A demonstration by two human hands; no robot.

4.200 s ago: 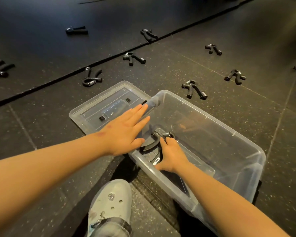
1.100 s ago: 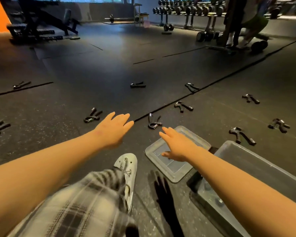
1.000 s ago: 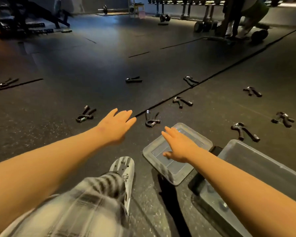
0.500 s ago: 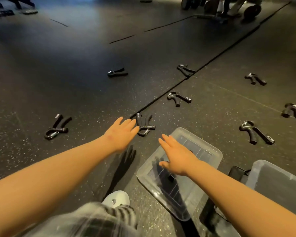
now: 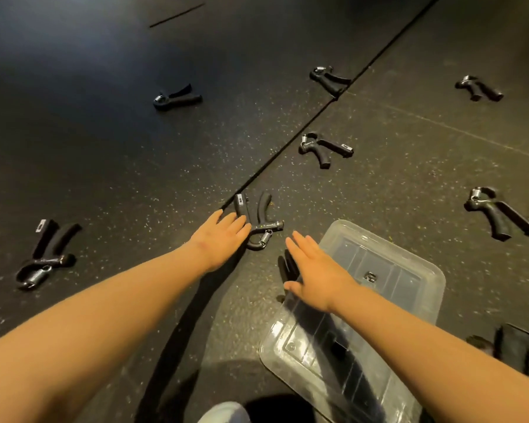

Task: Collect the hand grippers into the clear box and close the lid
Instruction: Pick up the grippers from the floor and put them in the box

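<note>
Half a second on. The left grip (image 5: 219, 236) had advanced over the floor (image 5: 104, 148). Its fingertips, short of the nearest gripper (image 5: 258, 224) before, now lay at one handle. Contact looked likely, but I could not confirm it. Its fingers were straight and held nothing. The right grip (image 5: 315, 270) had come forward too, flat and palm down, fingers straight, also holding nothing. The view had tipped lower, and the box corner seen earlier at lower right was out of frame.

Containers: the clear lid (image 5: 409, 285) lay flat on the floor, with small black latch parts showing on it. The right grip hung over the lid's near-left edge.

Position: the nearest gripper lay beside the seam (image 5: 287, 147), handles pointing away and its spring end toward the person. It was just ahead of the left grip, and ahead-left of the right grip's fingertips, apart from them. A left gripper (image 5: 43, 254) lay well apart from both grips. A right gripper (image 5: 501, 213) lay beyond the lid.
</note>
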